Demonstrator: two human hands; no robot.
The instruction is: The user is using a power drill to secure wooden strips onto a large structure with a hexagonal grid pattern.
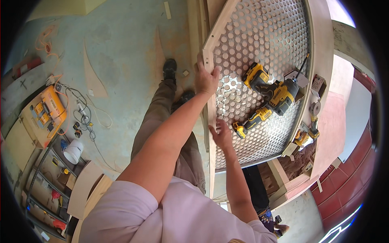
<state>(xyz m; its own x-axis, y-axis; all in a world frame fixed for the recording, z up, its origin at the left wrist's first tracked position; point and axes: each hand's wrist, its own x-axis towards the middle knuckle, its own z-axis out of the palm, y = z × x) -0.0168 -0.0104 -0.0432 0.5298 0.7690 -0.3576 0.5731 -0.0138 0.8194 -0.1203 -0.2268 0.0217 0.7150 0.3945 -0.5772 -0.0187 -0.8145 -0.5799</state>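
Note:
My left hand [207, 80] is wrapped over a pale wooden strip [210, 41], its thumb on the side by the metal sheet. This strip edges a perforated metal sheet [243, 44]. Lower down, my right hand [223, 138] rests with fingers apart at the same wooden edge, its thumb side touching the strip. On the sheet, right of both hands, lie a yellow-and-black cordless drill [283, 95] with a long bit and a smaller yellow-and-black cordless tool [257, 117]. Several small metal pieces [230, 87] are scattered beside my left hand.
A curved wooden rim [322, 36] bounds the sheet, with an angle grinder [306, 137] near it. On the floor at left are an orange toolbox [53, 103], tangled cables [85, 111], a white bucket [73, 151] and a black metal rack [38, 178]. Another person's dark-clad leg [256, 186] shows below the sheet.

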